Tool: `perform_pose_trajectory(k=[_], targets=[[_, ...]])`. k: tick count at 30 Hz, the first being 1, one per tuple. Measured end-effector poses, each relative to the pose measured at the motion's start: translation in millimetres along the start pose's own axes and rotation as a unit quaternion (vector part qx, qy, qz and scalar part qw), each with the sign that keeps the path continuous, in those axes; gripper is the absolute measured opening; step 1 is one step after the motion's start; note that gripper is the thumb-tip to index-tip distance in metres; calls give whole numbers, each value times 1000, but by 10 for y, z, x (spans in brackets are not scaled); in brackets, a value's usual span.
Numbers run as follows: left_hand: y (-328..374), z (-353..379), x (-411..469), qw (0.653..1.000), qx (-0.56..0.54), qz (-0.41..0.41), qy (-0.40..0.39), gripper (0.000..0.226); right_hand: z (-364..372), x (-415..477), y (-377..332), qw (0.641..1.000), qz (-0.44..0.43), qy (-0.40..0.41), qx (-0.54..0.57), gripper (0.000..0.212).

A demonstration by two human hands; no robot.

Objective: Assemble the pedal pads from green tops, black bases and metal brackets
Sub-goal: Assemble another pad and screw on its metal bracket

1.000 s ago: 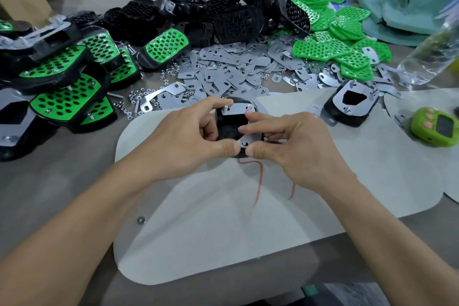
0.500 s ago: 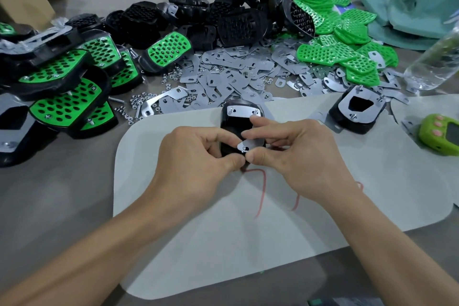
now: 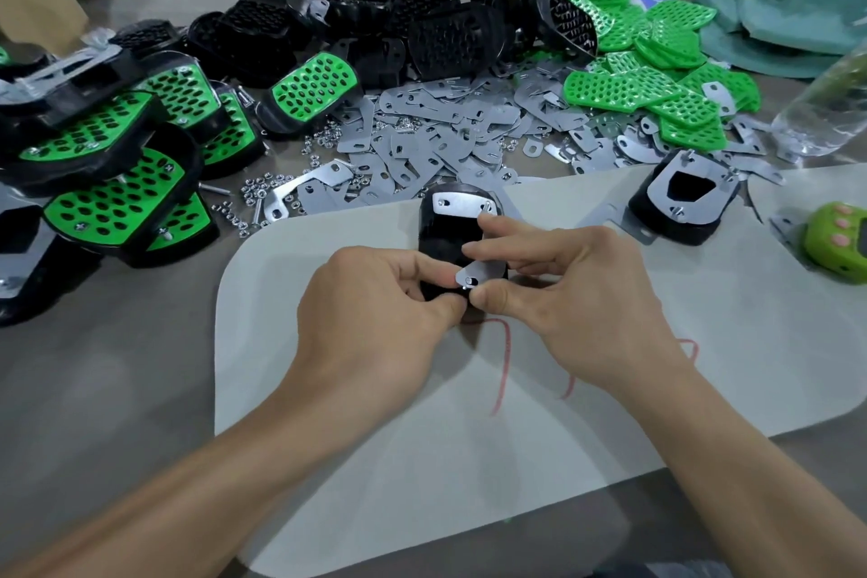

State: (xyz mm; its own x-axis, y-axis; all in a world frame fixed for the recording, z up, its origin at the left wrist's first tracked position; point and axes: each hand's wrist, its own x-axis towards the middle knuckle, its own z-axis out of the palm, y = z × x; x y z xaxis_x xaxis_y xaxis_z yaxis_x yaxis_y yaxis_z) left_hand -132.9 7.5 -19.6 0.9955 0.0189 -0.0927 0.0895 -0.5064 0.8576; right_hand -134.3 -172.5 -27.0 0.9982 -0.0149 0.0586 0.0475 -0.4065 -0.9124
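Since a second ago the left index finger has drawn back from the far end of the pad and curled in. Over the last half second the hands have hardly shifted.

The black base [image 3: 441, 244] lies underside up on the pale mat [image 3: 469, 460], near its far edge, between the two hands. A far bracket [image 3: 462, 205] sits across its far end. The left hand [image 3: 370, 324] grips the base's near left side with curled fingers, its thumb tip meeting the right thumb. The right hand [image 3: 577, 291] pinches a small bracket [image 3: 478, 277] against the base's near end with thumb and bent fingers, while its index finger stretches out to touch the far bracket's corner.

Red pen lines [image 3: 504, 361] mark the mat just below the hands. Another upturned pad [image 3: 685, 197] rests at the mat's far right edge, with a green gadget [image 3: 840, 244] beside it. Beyond the mat lie loose metal brackets [image 3: 445, 131] and small nuts [image 3: 262, 192]. Behind them are black bases [image 3: 436, 38], with green tops [image 3: 657, 94] to the right. Finished pads [image 3: 108, 202] are stacked at the left on the grey table [image 3: 117, 366]. A clear bottle [image 3: 825, 108] lies at the right.
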Motion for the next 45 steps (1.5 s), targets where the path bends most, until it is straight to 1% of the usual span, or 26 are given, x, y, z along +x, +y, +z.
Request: perform_pose_trajectory(k=[3, 5, 8, 9, 11, 12, 14, 16, 18, 19, 23, 26, 28, 29, 31, 33, 35, 38, 41, 43, 45], targets=[[17, -13, -3, 1000, 11, -6, -2, 15, 14, -5, -13, 1000, 0, -2, -15, 37], [36, -37, 14, 1000, 10, -12, -18, 15, 16, 3, -24, 1000, -7, -5, -26, 34], [73, -85, 25, 999, 16, -13, -48, 25, 25, 1, -34, 999, -13, -7, -49, 32], [68, -87, 14, 999, 22, -10, -48, 25, 32, -5, -35, 998, -13, -3, -60, 33], [46, -62, -58, 999, 33, 2, -16, 19, 45, -19, -43, 996, -17, 8, -91, 35], [39, -46, -104, 999, 47, 17, 13, 21, 49, -19, -52, 994, -17, 9, -106, 36], [34, -35, -159, 994, 80, 52, 62, 32, 55, -12, -65, 992, -17, 6, -124, 34], [24, -60, -115, 992, 82, 58, 73, 31, 63, -16, -61, 991, -16, 4, -135, 32], [-2, -80, -27, 994, 81, 53, 56, 24, 66, -37, -41, 989, -19, -1, -148, 32], [-17, -82, 4, 993, 93, 58, 48, 24, 69, -56, -34, 988, -19, -7, -151, 33], [-57, -112, 108, 990, 124, 71, 17, 42, 79, -104, -23, 988, -22, -20, -150, 41], [-63, -184, 294, 992, 88, 89, 14, 53, 99, -88, -7, 987, -33, -4, -159, 37], [-15, -208, 408, 986, 98, 129, -35, 66, 106, -74, -17, 987, -36, -2, -155, 40], [6, -210, 456, 978, 122, 153, -67, 67, 105, -69, -24, 987, -39, -4, -154, 44], [18, -213, 532, 965, 154, 184, -106, 61, 88, -62, -45, 986, -42, -17, -159, 51], [-17, -214, 574, 963, 155, 196, -102, 61, 53, -53, -50, 987, -41, -27, -152, 51], [-66, -196, 582, 964, 146, 201, -90, 61, 19, -46, -38, 992, -31, -16, -118, 45], [-159, -165, 573, 971, 112, 204, -46, 53, 5, -40, -21, 996, -23, 11, -82, 48], [-210, -115, 569, 983, 39, 178, 26, 31, 2, -43, -14, 999, -6, 17, -47, 44], [-187, -69, 587, 986, -12, 152, 61, 16, 7, -48, -22, 998, 0, 17, -62, 41], [-149, -34, 617, 988, -39, 127, 83, 15, 5, -29, -59, 997, 4, 13, -73, 38]])
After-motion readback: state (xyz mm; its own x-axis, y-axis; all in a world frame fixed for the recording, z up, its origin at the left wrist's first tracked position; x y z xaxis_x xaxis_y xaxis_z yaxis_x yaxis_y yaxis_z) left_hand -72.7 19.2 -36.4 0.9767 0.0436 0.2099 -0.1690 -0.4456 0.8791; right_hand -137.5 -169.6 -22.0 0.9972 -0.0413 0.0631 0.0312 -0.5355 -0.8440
